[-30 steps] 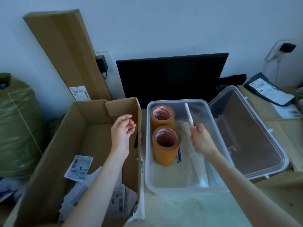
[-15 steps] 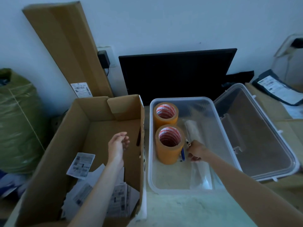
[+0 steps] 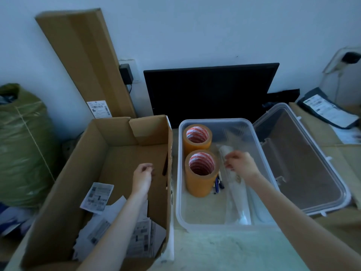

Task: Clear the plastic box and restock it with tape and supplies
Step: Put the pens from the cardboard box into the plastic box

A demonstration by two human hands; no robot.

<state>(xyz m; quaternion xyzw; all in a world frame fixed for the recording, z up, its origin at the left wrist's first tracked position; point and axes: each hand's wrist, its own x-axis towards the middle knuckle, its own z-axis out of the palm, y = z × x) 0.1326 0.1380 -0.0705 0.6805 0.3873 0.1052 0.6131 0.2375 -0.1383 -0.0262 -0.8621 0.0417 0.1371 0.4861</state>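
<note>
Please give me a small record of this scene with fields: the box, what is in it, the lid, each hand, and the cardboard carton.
plastic box: clear, open, on the table
contents: two tape rolls standing on end by its left wall; pens beside the nearer roll; long clear plastic bag lying lengthwise
lid: off, lying right of the box
right hand: over the box above the bag, holds nothing, fingers blurred
left hand: over the cardboard carton, fingers loosely curled, empty
carton contents: printed paper labels
</note>
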